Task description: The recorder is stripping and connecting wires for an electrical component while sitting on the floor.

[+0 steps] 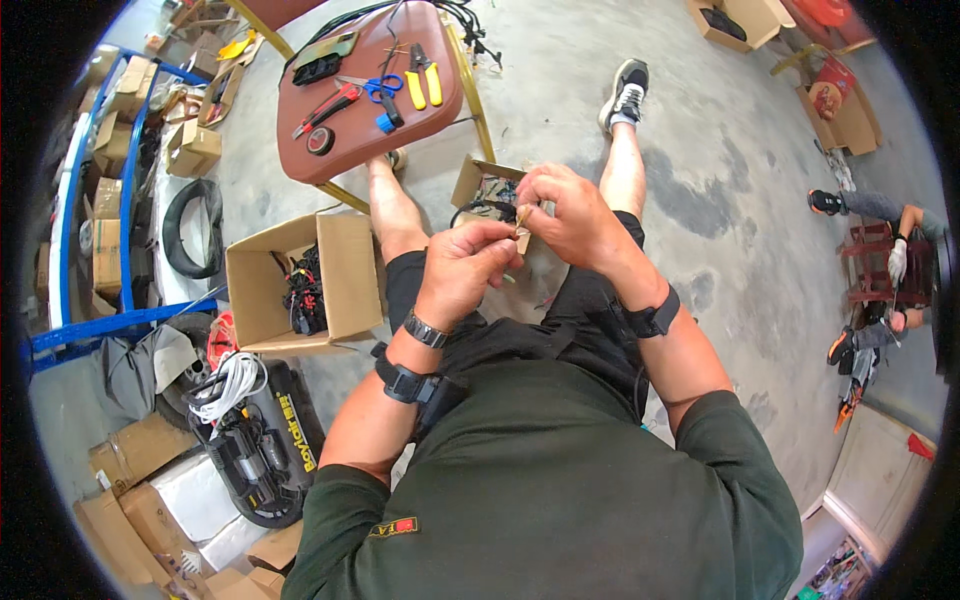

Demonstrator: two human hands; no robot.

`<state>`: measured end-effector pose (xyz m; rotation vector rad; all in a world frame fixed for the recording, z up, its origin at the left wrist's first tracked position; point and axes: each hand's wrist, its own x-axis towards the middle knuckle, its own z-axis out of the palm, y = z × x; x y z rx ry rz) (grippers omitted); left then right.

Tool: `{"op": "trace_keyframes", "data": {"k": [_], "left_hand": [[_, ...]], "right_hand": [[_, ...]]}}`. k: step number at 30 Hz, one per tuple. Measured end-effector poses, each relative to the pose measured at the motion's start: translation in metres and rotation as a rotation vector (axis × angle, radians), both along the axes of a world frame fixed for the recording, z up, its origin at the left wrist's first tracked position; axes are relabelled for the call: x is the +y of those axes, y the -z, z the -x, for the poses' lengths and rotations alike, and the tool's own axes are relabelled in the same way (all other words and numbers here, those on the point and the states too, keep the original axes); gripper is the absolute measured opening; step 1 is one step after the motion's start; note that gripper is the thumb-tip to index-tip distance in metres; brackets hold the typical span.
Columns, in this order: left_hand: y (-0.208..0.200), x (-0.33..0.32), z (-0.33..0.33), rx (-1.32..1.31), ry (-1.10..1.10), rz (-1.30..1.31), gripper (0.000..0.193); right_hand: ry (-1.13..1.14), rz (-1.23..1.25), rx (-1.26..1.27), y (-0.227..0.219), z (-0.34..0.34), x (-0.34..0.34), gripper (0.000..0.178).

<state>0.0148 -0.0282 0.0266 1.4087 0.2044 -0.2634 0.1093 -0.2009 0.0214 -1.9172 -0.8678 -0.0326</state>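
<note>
My left hand [464, 262] and my right hand [572, 218] meet in front of my lap. Both are closed, with thumbs and fingers pinched around thin wires [523, 216], yellowish at the tips; the fingers hide most of them. Just beyond my hands, a small open cardboard box [466, 184] on the floor holds a tangle of small wired parts. On a brown stool seat [425, 130] ahead lie yellow-handled wire strippers [423, 78], blue-handled scissors [384, 86], a red utility knife [328, 110], a roll of black tape [320, 140] and a blue-and-black tool [390, 115].
A larger cardboard box [356, 285] with black cables stands by my left leg. Blue shelving [126, 190] with cartons lines the left side, near a black tyre [192, 228] and an air pump [250, 455]. At far right, another person's gloved hand [897, 260] shows.
</note>
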Motion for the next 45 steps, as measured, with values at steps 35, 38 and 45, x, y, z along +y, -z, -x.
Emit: {"op": "trace_keyframes", "data": {"k": [35, 38, 45], "left_hand": [[0.005, 0.004, -0.002, 0.114, -0.093, 0.152, 0.017], [0.003, 0.004, -0.004, 0.113, -0.117, 0.138, 0.017], [0.005, 0.0, -0.001, 0.077, -0.056, 0.066, 0.017]], "right_hand": [[0.082, -0.157, -0.071, -0.017, 0.026, -0.002, 0.008], [-0.036, -0.122, -0.239, -0.018, 0.035, 0.001, 0.011], [0.104, -0.09, -0.207, -0.012, 0.015, -0.006, 0.009]]}}
